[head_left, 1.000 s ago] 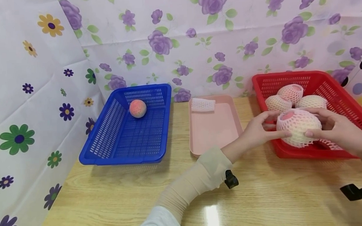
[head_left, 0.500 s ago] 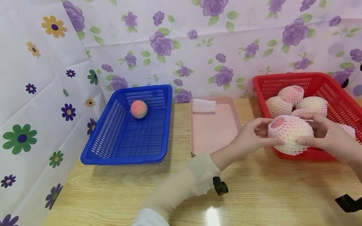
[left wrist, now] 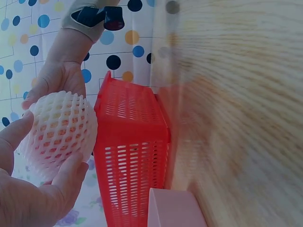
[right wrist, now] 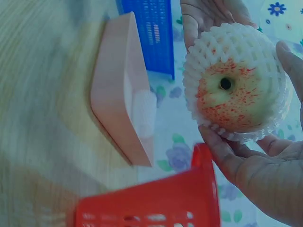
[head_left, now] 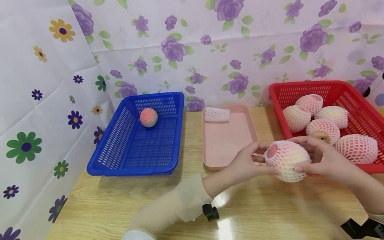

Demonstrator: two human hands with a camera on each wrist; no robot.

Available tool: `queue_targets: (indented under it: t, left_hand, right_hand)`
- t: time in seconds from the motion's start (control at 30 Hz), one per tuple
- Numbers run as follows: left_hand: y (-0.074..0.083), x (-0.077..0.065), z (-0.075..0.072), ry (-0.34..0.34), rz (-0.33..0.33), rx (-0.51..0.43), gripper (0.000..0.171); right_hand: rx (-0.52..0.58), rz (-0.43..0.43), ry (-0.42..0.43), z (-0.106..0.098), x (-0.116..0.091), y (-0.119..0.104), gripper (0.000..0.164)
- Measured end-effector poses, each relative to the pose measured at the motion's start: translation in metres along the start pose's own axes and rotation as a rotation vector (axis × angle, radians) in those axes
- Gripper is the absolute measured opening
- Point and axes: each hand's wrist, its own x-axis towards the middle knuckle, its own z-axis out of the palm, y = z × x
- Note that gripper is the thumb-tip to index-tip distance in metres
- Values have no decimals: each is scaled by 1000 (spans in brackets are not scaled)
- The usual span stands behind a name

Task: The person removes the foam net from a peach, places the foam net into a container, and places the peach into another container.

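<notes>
Both hands hold a peach [head_left: 288, 162] wrapped in a white foam net, in front of the red basket's near left corner. My left hand [head_left: 244, 164] grips its left side, and my right hand [head_left: 328, 161] grips the right, thumbs toward me. In the right wrist view the net leaves the peach's cream, red-speckled end [right wrist: 236, 101] bare around a dark stem hollow. The left wrist view shows net mesh [left wrist: 59, 132] over the fruit between the fingers. Several more netted peaches [head_left: 356, 149] lie inside the red basket [head_left: 368, 168].
On the left stands a blue basket [head_left: 130, 171] with one bare pink-and-cream peach [head_left: 149, 117] in it. Between the baskets lies a shallow pink tray [head_left: 229, 143] holding a flat foam net [head_left: 217, 114]. Flowered cloth [head_left: 202, 49] hangs behind the wooden table [head_left: 118, 203].
Both hands have carried the netted peach left and toward me, from above the red basket to its near left corner. More netted peaches in that basket have come into view.
</notes>
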Motion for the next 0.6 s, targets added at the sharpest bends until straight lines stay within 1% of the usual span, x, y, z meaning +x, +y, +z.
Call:
queue_targets:
  t: [0.07,0.13,0.2,0.27,0.33,0.43,0.6]
  left_hand:
    - [-4,-5,-1,7,-14,-21,56]
    - [-6,-10,-2,7,-20,-19,60]
    - [-8,-16,-5,0,-4,-2,66]
    - [-10,-22,-10,-9,15,35,73]
    - [-12,-28,-16,-20,26,59,77]
    - [-15,-37,-25,-42,32,64,77]
    - [-19,-46,-32,-62,-8,36,75]
  right_hand:
    - [3,2,4,7,-1,-1,66]
    - [-5,4,19,13,-1,-3,66]
    - [-31,9,32,21,-2,-5,66]
    - [-30,9,28,29,0,-8,65]
    - [-26,8,25,38,2,-10,64]
    - [-15,24,14,49,4,-10,62]
    - [-61,57,12,63,7,-7,62]
